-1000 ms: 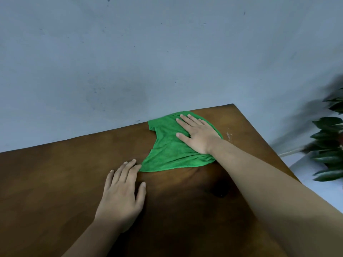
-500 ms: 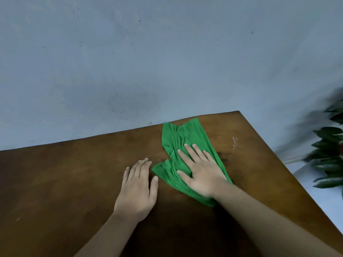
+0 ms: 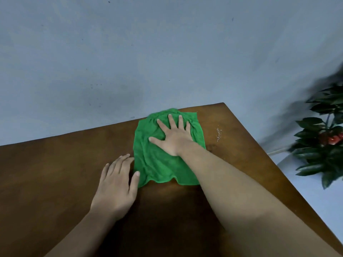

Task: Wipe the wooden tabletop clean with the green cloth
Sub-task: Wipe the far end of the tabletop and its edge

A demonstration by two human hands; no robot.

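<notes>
Pressing flat on green cloth [image 3: 163, 164]: right hand [image 3: 176, 140], fingers [image 3: 171, 119] spread.

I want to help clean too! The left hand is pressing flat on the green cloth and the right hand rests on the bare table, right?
Not quite: the hands are swapped. The head view shows the right hand pressing flat on the green cloth, while the left hand rests on the bare table beside it.
</notes>
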